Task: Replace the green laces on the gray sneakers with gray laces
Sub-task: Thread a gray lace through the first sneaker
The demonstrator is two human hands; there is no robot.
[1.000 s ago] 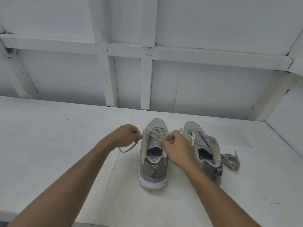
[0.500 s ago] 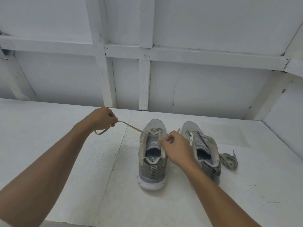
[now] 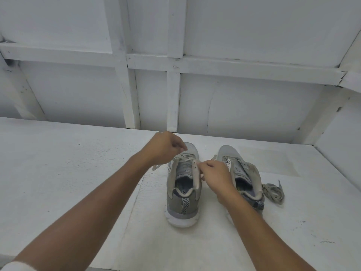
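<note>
Sneakers (image 3: 183, 184) — matt gray mesh cloth; table (image 3: 58, 163) — rough white-painted surface.

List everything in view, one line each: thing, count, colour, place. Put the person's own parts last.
laced sneaker: one, gray with a white sole, mid-table, heel toward the camera
lace: one, pale gray, threaded across that sneaker's front eyelets, one end trailing off to the left
other sneaker: one, gray, just right of the first, partly behind the right forearm
loose lace bundle: one, dull gray-green, on the table right of the other sneaker
table: one, white, under everything
wall: one, white, framed boards, behind the table
left hand: one, fingers curled at the lace above the toe
right hand: one, pinching the lace at the right eyelet row
</note>
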